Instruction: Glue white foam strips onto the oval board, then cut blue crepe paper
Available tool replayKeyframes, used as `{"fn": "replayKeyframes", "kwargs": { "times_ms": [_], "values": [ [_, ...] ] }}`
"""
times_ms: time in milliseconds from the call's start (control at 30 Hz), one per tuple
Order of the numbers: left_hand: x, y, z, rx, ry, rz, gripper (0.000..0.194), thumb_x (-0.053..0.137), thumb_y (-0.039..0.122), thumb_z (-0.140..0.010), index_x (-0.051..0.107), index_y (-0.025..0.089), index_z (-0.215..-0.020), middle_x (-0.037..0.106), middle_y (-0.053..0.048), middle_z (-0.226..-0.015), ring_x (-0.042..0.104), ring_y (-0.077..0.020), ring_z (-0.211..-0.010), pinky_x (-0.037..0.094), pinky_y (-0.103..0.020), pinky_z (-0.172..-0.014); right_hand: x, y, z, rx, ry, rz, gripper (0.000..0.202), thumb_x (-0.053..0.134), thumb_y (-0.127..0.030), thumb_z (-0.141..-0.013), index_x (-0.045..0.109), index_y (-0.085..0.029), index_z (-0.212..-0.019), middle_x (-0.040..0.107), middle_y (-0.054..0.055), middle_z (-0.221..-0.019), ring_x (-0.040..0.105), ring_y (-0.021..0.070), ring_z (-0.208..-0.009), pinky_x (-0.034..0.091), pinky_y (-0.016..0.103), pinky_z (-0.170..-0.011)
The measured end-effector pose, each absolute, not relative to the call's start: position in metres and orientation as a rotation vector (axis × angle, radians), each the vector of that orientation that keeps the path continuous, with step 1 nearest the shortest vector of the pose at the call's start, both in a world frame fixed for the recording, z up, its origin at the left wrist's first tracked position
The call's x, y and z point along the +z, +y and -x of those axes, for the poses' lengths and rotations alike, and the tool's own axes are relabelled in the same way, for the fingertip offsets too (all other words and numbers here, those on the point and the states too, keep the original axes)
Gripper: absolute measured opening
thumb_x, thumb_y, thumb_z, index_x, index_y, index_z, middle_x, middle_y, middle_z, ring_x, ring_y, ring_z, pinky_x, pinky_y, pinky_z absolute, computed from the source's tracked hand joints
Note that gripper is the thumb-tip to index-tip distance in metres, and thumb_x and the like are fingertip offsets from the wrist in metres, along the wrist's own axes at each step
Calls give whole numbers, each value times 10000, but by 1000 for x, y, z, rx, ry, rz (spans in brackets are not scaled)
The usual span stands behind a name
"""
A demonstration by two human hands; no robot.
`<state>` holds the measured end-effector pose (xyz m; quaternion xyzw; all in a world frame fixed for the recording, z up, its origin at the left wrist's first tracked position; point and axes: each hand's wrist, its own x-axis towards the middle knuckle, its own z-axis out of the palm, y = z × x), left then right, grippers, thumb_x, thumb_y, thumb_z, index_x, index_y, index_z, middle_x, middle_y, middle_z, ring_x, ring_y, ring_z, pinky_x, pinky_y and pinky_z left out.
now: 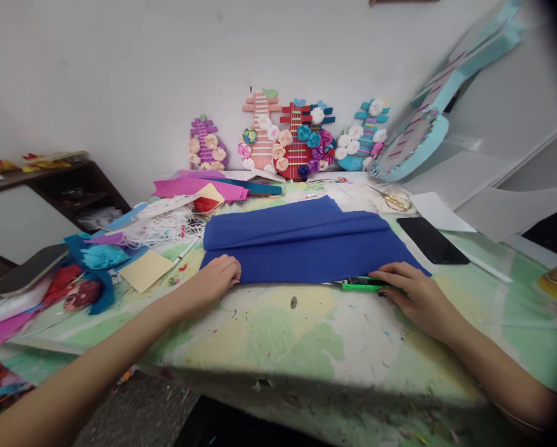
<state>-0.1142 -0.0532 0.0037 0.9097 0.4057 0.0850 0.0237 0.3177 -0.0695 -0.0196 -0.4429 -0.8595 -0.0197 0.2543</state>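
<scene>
A dark blue sheet (282, 261) lies partly folded on the patterned tablecloth (269, 329), with a raised crease across it. At its lower left corner my left hand (220, 277) is closed on the edge, fingers pressed together. My right hand (413, 295) holds a green-handled cutting tool (359, 285) at the lower right edge of the sheet. The tool points left, and its tip lies against the sheet's front edge. My right palm hides the rear end of the tool.
Black phone (431, 240) and gold-handled scissors (396, 200) lie at the right. White string (159, 228), coloured paper and a yellow square (146, 270) are heaped at the left. Flower-decorated guitar shapes (297, 139) stand along the wall; a larger light-blue one (427, 133) leans at the right.
</scene>
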Motion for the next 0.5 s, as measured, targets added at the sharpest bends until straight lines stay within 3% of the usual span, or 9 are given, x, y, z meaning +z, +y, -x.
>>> {"fn": "replayKeyframes", "kwargs": {
  "times_ms": [300,500],
  "values": [
    [-4,-80,111,198,1126,-3311,213,361,49,-872,565,104,-901,575,-124,-904,494,-212,-833,410,-354,-782,-16,-72,-321,-13,-2304,1240,276,468,-164,-827,641,-198,-1038,618,90,-996,570,224,-878,475,369,-743],
    [-6,-86,117,214,1235,-3091,281,319,159,-917,538,124,-1088,575,-121,-987,511,-218,-912,427,-364,-822,-16,-72,-322,5,-2324,1259,268,469,-162,-832,633,-184,-1042,609,95,-1010,558,223,-883,469,376,-747]
  ]
}}
